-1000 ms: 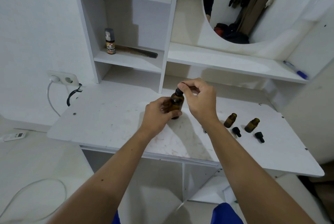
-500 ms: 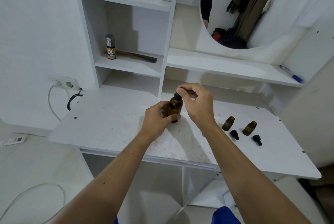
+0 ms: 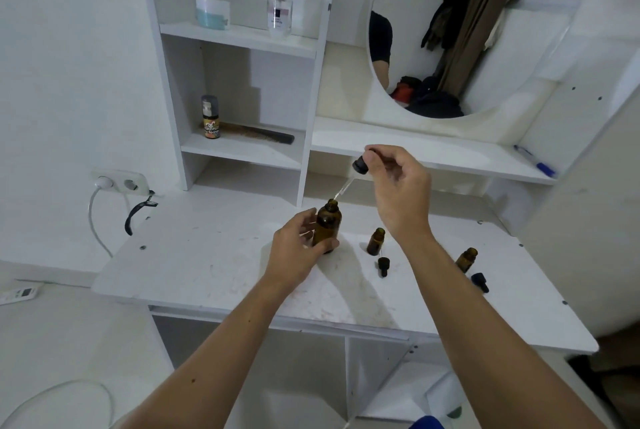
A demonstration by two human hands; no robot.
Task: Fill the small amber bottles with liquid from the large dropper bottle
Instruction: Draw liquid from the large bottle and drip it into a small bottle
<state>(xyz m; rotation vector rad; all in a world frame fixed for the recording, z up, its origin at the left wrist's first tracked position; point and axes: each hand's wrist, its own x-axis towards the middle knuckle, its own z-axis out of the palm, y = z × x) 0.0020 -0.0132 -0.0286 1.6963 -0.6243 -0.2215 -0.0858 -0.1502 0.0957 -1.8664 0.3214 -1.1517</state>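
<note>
Lifting the dropper clear of the large bottle
Right hand pinches its cap, pipette slanting down-left; nearest small bottle stands right of it, below this hand; left hand grips the large bottle

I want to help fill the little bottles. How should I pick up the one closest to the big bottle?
Pinch the small amber bottle round its body from above and the right. It stands upright with its mouth open, so keep it level. Its cap lies in front.

Left hand curled, gripping; right hand raised, apparently pinching.
</note>
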